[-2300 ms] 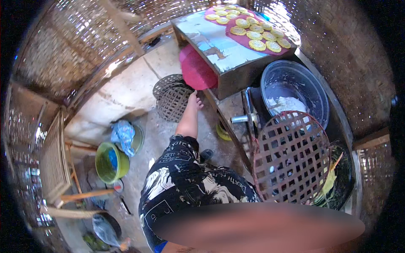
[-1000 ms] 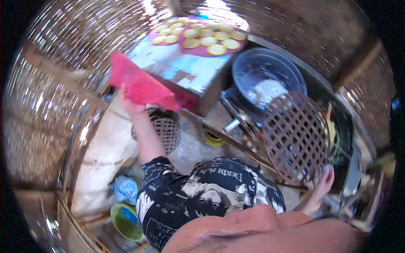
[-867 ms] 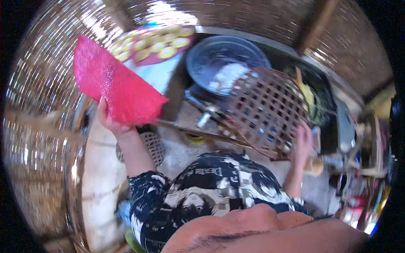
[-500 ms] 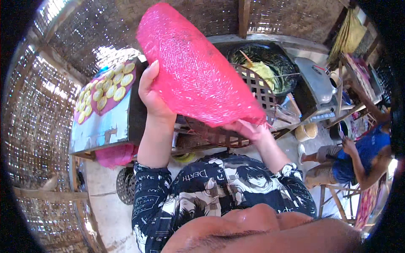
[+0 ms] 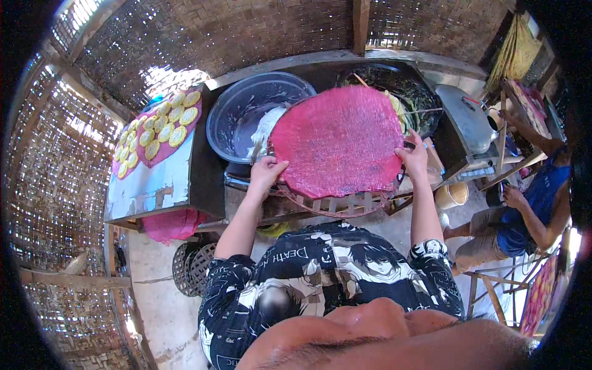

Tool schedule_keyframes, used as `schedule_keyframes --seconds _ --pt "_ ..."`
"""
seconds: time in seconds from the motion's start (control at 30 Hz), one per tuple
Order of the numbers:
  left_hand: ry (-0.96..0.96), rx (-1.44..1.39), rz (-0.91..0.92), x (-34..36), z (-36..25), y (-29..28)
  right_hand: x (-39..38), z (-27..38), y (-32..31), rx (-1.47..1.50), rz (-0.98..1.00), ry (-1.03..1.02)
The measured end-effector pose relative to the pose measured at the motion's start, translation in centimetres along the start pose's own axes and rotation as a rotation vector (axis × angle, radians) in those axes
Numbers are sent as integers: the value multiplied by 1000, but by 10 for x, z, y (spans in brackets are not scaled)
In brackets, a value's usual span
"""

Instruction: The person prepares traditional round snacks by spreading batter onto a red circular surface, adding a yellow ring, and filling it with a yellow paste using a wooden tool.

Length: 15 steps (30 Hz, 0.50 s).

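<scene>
A round pink mesh sheet (image 5: 335, 142) lies spread out over a brown lattice tray (image 5: 327, 208), which shows at its near edge. My left hand (image 5: 269, 171) pinches the sheet's left edge and my right hand (image 5: 412, 152) grips its right edge. Behind them, a blue-grey basin (image 5: 237, 105) with white paste stands at the left and a dark pan (image 5: 428, 123) with pale yellow contents at the right, partly covered by the sheet. Yellow rounds (image 5: 163, 123) sit on purple-pink sheets on a worn pale-blue stand (image 5: 142, 194) further left.
A person in blue (image 5: 530, 203) works at the right beside wooden racks (image 5: 496, 283). A metal lidded appliance (image 5: 462, 114) stands by the pan, a cream bucket (image 5: 451, 197) below. Stacked lattice trays (image 5: 185, 268) are on the floor; woven walls (image 5: 259, 28) surround the bench.
The pink sheet, taken from under the stand by my left hand and carried folded, is now flat over the tray, held by both hands. The view has turned rightward, bringing the other person in.
</scene>
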<state>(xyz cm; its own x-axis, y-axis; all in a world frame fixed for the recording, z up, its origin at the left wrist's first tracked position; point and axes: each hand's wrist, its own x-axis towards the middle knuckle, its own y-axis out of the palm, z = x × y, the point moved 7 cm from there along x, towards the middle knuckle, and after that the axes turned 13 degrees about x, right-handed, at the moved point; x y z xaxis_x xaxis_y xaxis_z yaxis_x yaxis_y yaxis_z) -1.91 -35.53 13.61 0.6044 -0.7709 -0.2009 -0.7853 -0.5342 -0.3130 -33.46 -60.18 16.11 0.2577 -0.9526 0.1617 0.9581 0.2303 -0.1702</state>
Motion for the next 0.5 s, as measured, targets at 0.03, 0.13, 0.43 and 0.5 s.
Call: schedule_keyframes --seconds 0.03,0.13,0.43,0.5 --pt "-34 57 8 -1 2 3 3 -9 -1 -76 -23 -25" --pt "-33 92 13 -2 16 3 0 -13 0 -147 -23 -41" --pt "146 446 -257 -26 1 -44 -2 -20 14 -196 0 -67" --pt "124 475 -458 -30 -6 -79 -7 -20 7 -181 -29 -157"
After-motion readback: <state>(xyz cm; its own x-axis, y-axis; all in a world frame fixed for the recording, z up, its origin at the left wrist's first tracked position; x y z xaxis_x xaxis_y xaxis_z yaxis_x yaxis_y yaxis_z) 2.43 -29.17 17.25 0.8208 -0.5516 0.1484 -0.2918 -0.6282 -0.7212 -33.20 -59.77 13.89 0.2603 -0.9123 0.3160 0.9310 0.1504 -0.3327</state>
